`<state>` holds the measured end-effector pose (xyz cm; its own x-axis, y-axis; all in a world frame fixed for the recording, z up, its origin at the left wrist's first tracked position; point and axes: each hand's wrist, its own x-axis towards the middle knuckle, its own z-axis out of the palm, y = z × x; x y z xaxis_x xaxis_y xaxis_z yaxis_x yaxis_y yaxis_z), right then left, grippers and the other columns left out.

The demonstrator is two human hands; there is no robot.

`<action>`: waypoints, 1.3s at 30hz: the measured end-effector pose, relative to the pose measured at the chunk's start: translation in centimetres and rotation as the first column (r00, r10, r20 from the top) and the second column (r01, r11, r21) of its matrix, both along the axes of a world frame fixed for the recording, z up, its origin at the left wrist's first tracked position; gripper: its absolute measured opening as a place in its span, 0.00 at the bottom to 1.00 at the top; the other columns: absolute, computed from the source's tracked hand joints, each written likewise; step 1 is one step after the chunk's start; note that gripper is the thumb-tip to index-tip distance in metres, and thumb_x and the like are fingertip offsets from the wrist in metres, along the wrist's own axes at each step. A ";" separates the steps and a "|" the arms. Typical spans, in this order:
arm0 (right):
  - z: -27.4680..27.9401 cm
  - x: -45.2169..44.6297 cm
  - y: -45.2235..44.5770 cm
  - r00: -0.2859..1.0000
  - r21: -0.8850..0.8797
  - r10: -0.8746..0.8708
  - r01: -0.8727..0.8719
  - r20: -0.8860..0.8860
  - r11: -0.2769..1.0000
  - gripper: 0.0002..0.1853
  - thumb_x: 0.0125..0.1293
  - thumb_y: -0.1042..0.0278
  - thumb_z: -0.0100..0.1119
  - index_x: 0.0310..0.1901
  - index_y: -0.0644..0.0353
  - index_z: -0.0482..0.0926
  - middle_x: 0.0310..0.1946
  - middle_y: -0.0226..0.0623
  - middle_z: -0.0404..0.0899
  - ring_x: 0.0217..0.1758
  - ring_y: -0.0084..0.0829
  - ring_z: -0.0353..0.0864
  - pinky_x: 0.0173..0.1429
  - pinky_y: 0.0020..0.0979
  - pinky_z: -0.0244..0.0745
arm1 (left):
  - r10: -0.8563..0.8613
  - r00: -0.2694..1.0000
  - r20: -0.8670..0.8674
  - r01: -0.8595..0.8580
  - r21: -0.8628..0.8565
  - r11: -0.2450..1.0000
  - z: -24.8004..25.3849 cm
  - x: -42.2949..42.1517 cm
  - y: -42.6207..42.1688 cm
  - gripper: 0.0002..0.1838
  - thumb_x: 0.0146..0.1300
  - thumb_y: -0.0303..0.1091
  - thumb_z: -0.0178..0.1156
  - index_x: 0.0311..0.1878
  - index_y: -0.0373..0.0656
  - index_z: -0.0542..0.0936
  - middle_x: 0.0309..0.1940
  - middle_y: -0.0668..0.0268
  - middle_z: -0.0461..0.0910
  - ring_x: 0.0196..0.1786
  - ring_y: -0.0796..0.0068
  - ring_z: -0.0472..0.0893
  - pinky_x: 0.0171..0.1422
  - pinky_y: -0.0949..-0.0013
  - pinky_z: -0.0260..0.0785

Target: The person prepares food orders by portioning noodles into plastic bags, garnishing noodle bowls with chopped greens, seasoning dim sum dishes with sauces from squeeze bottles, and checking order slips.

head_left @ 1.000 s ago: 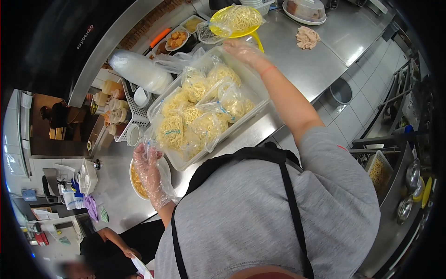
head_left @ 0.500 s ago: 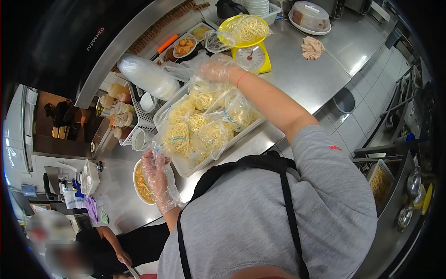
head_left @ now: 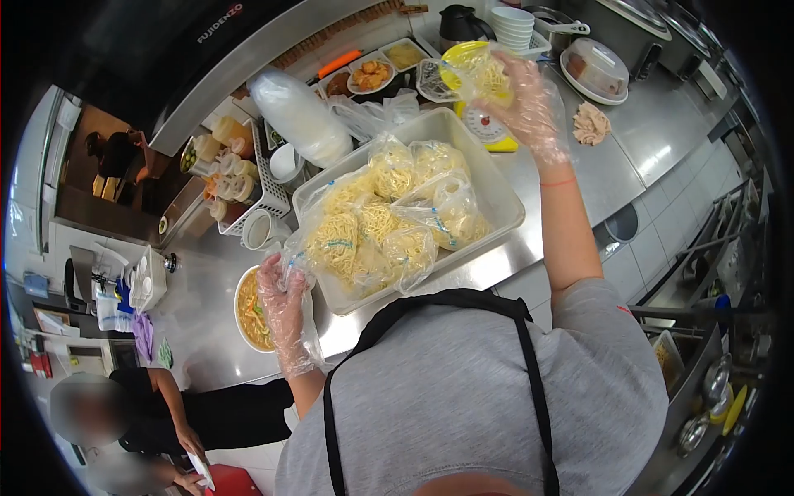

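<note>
My left hand [head_left: 285,310], in a clear plastic glove, is at the near left corner of a white tray [head_left: 511,194], its fingers on the edge of a clear plastic bag [head_left: 296,255]. The tray holds several knotted bags of yellow noodles [head_left: 376,219]. Beside that hand stands a white bowl of soup with vegetables [head_left: 251,310], partly covered by the glove. Farther off, my gloved right hand [head_left: 533,103] reaches over a yellow kitchen scale [head_left: 486,122]. Its thumb and fingers lie around a bag of noodles [head_left: 490,81] at the scale's yellow pan [head_left: 453,59].
Sauce bottles [head_left: 231,178] fill a white basket left of the tray, next to a white mug [head_left: 260,230]. A roll of plastic bags [head_left: 302,120] and food containers [head_left: 370,76] line the back. A crumpled cloth [head_left: 591,124] lies right. Co-workers [head_left: 165,397] stand at lower left.
My right hand has moved from over the tray's back edge to the right, onto the noodle bag at the scale. The left hand stays at the tray corner. The view has shifted slightly.
</note>
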<state>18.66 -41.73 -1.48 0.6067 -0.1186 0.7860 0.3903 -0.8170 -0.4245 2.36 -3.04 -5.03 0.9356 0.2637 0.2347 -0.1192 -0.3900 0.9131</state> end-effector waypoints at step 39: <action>-6.1 -9.6 14.4 0.417 -0.163 0.651 -0.895 -0.635 0.415 0.14 0.57 0.64 0.54 0.45 0.54 0.74 0.55 0.38 0.66 0.69 0.42 0.50 0.69 0.40 0.48 | -0.523 0.836 -0.166 0.509 -0.123 0.852 1.7 -0.8 -3.0 0.11 0.61 0.36 0.53 0.42 0.39 0.75 0.55 0.60 0.69 0.62 0.67 0.64 0.66 0.63 0.52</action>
